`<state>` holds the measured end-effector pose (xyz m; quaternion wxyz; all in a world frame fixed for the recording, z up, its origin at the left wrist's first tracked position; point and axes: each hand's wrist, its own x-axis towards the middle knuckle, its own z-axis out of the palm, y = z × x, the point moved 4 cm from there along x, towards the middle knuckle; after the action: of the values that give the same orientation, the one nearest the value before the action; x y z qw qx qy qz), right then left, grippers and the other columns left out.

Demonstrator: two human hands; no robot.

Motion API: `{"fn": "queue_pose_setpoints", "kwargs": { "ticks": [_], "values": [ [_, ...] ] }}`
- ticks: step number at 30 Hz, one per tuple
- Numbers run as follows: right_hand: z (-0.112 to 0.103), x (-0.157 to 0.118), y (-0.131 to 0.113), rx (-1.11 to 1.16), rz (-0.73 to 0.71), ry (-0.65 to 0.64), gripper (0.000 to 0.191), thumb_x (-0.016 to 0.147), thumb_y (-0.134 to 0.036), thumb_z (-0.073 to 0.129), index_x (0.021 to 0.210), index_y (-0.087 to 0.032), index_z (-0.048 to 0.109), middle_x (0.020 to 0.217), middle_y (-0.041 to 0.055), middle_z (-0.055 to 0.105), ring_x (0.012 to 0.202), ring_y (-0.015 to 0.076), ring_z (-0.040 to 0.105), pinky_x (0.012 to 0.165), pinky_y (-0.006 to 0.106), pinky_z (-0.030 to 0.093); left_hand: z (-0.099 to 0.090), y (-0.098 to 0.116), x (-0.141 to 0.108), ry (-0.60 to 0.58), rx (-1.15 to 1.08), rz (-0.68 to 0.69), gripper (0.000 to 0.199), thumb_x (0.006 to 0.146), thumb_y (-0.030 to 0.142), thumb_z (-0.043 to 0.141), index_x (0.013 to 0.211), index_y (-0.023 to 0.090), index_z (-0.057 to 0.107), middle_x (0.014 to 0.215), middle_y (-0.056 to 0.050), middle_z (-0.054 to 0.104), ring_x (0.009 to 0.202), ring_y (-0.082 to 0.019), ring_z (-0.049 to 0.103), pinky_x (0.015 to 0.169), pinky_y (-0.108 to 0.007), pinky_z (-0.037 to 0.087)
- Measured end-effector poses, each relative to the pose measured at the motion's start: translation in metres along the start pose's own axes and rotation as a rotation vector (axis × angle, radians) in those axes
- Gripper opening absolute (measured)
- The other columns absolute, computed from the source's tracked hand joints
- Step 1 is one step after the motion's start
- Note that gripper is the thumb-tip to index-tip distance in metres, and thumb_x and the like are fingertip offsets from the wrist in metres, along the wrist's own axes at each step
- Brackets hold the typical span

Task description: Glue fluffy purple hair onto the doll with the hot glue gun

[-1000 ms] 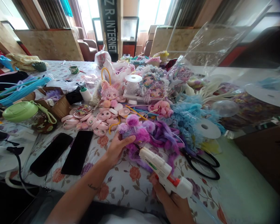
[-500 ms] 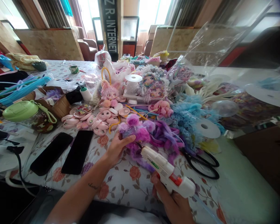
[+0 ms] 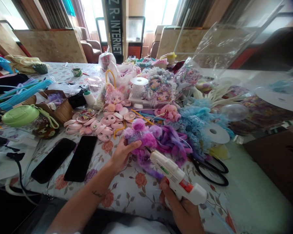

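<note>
Holding a white glue gun [image 3: 177, 178] in my right hand [image 3: 183, 211], fingers wrapped tight round its grip, I aimed the nozzle up and left at a fluffy purple pom-pom toy [image 3: 146, 138]. That toy lay on the flowered tablecloth [image 3: 134, 191] near the table's front edge, in the middle of the view. My left hand [image 3: 120, 154] steadied it from the left, thumb on top and fingers curled underneath, closed on the fuzz. The nozzle tip sat just beside the toy's lower side, near my left thumb; whether it touched I could not tell. To do this well, I judged, I should keep my left fingers clear of the hot tip, squeeze out only a small bead, and press the parts together while the glue was soft. Black scissors [image 3: 211, 170] lay to the right of the toy, and two dark phones [image 3: 67, 159] lay to its left.
</note>
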<state>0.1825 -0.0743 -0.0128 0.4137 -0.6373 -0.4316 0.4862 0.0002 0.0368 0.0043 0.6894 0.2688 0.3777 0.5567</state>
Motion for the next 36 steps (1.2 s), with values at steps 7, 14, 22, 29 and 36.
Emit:
{"fn": "queue_pose_setpoints", "kwargs": {
  "ticks": [7, 14, 22, 29, 36],
  "values": [
    [-0.0008, -0.0006, 0.0038, 0.022, 0.031, -0.026, 0.043, 0.078, -0.061, 0.067, 0.066, -0.020, 0.061, 0.056, 0.0004, 0.057, 0.052, 0.0167, 0.049, 0.053, 0.030, 0.040, -0.0024, -0.0012, 0.0009, 0.004, 0.014, -0.010, 0.053, 0.069, 0.029, 0.086, 0.116, 0.019, 0.063, 0.108, -0.006, 0.074, 0.101, -0.025, 0.070, 0.086, -0.034, 0.055],
    [0.0012, -0.0061, 0.0017, -0.080, 0.058, 0.041, 0.048, 0.078, -0.068, 0.061, 0.070, -0.021, 0.061, 0.054, 0.0005, 0.054, 0.053, 0.0181, 0.050, 0.051, 0.030, 0.038, -0.0026, -0.0012, 0.0022, 0.005, -0.002, -0.005, 0.056, 0.068, 0.029, 0.087, 0.118, 0.018, 0.063, 0.107, -0.006, 0.074, 0.101, -0.025, 0.071, 0.088, -0.034, 0.055],
    [0.0012, -0.0077, 0.0008, -0.139, 0.085, 0.038, 0.050, 0.077, -0.071, 0.059, 0.070, -0.022, 0.062, 0.053, 0.0008, 0.056, 0.054, 0.0197, 0.053, 0.052, 0.031, 0.040, -0.0024, -0.0009, 0.0009, 0.027, 0.000, 0.002, 0.053, 0.066, 0.028, 0.088, 0.114, 0.020, 0.066, 0.108, -0.005, 0.075, 0.102, -0.025, 0.070, 0.090, -0.034, 0.054],
    [0.0007, -0.0048, 0.0047, -0.070, 0.030, 0.036, 0.048, 0.077, -0.068, 0.062, 0.069, -0.021, 0.061, 0.053, 0.0003, 0.055, 0.053, 0.0179, 0.050, 0.053, 0.031, 0.039, -0.0023, -0.0009, 0.0007, 0.020, -0.004, -0.008, 0.059, 0.067, 0.028, 0.088, 0.120, 0.020, 0.064, 0.107, -0.005, 0.075, 0.100, -0.024, 0.071, 0.088, -0.033, 0.055],
    [-0.0004, -0.0035, 0.0045, -0.020, 0.047, 0.013, 0.048, 0.078, -0.067, 0.062, 0.071, -0.020, 0.061, 0.053, 0.0000, 0.055, 0.050, 0.0171, 0.049, 0.052, 0.031, 0.039, -0.0028, -0.0007, 0.0017, 0.001, 0.018, -0.009, 0.055, 0.070, 0.029, 0.086, 0.119, 0.020, 0.064, 0.106, -0.005, 0.075, 0.097, -0.022, 0.071, 0.085, -0.032, 0.055]
  ]
}}
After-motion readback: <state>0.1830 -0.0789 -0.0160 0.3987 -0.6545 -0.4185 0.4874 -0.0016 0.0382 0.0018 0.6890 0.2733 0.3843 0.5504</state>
